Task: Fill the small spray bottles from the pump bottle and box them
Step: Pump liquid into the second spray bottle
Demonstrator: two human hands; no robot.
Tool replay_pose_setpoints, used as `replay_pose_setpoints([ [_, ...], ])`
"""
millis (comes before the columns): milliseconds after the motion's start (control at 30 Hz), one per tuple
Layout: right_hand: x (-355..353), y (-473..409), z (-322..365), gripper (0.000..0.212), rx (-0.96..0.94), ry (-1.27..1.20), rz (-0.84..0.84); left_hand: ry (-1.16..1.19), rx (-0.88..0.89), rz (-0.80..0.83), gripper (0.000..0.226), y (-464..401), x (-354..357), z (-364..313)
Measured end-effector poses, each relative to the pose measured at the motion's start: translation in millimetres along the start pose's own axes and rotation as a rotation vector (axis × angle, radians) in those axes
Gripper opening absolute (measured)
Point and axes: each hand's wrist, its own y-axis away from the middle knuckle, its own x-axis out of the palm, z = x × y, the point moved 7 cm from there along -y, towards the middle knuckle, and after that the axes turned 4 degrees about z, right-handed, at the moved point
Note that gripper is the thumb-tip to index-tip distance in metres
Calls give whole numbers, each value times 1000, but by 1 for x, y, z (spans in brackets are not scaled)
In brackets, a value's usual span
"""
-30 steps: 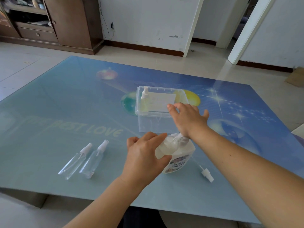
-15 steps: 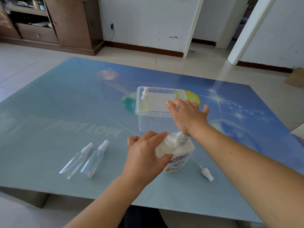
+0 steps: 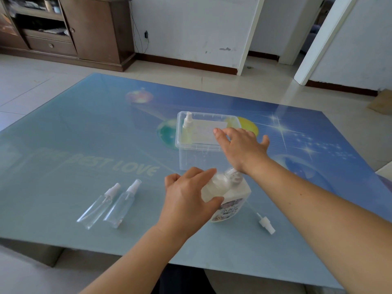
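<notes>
Little moved; right hand [image 3: 241, 149] still open over box [image 3: 191, 158] | left hand [image 3: 186, 200] grips pump bottle [image 3: 231, 196] (heavy, slick: hold body).

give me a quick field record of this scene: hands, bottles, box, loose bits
left hand: grips pump bottle
right hand: fingers spread over the clear box; contact unclear
in box: one small spray bottle, upright
empty spray bottles: two, capped, lying side by side left of the pump bottle
loose spray cap: on table, right of pump bottle
</notes>
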Motion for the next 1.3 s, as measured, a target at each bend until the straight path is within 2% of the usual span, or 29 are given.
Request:
replay_pose_setpoints([
  [1300, 3, 2, 3, 56, 9, 1, -13, 35, -31, 43, 49, 2, 2, 7],
])
